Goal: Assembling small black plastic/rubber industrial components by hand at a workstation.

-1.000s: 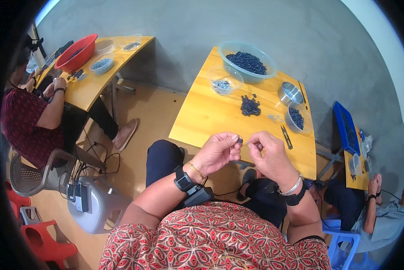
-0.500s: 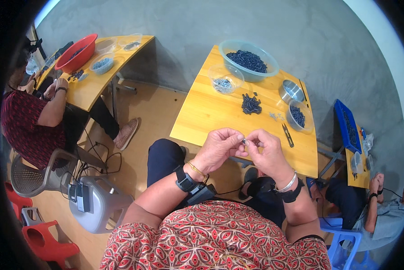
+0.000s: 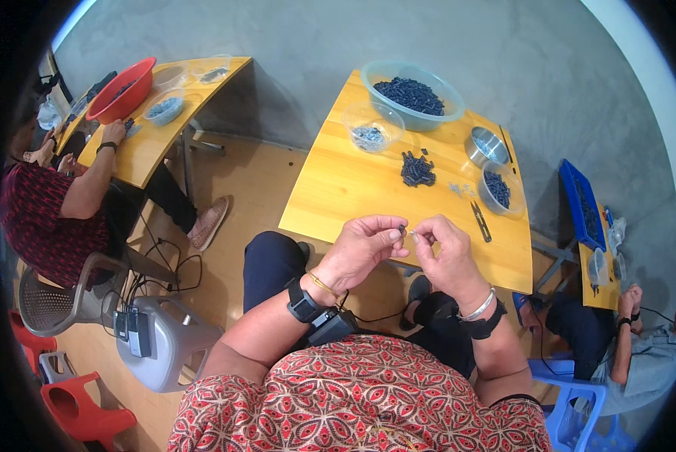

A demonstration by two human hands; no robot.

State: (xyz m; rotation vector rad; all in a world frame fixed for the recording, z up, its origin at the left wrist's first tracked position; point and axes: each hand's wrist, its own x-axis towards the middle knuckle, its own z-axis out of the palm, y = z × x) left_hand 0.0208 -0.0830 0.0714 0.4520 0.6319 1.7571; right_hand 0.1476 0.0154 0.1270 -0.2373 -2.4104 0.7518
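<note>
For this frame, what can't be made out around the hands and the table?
- Small dark part pinched at the left hand: too small to identify, head view.
- What the right hand holds: hidden by its own fingers.
- Small pieces in the clear bowl: too small to tell.
- Blue tray contents: distorted near the fisheye rim.

Grey concrete wall [image 3: 292, 38], tan floor [image 3: 240, 196], seemingly daylit
</note>
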